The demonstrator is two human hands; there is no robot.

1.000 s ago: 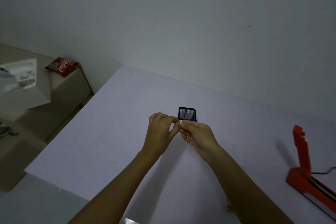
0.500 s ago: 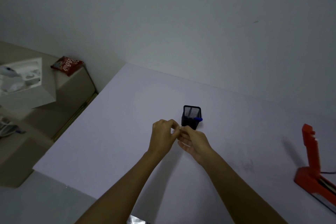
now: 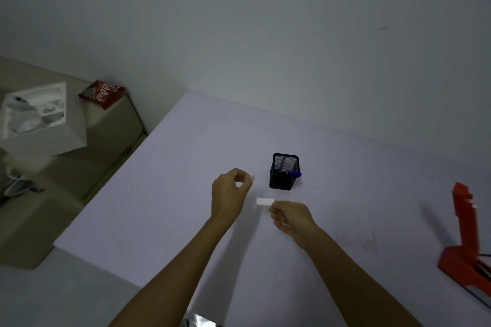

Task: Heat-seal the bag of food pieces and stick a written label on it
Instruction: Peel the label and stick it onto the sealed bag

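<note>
- The hands have come apart: a second ago they were pressed together in front of the pen holder [image 3: 284, 172], fingertips meeting on a small white piece.
- Now the right hand [image 3: 291, 218] pinches a white label [image 3: 265, 202] by its right end; the label sticks out to the left, clear of the table [image 3: 170, 194].
- The left hand [image 3: 230, 195] has drawn up and to the left, its thumb and forefinger closed on a thin pale strip [image 3: 252, 180], which I take to be the peeled backing, though it is too small to be sure.
- Reading: the label looks freed from its backing, so its sticky side is likely exposed and ready to go on the bag.
- The view has also tipped down a little since half a second ago, and more of the near table shows.
- The bag [image 3: 199, 320] is only a shiny sliver at the bottom edge, between the forearms; whether it is sealed cannot be told from here.
- The red sealer [image 3: 463, 241] stands at the right edge with its arm raised, well apart from both hands.
- A blue pen [image 3: 295, 174] rests in the holder, so the writing seems finished; no writing is legible on the label.
- The next move probably calls for bringing the label down to the bag without letting it fold onto itself.
</note>
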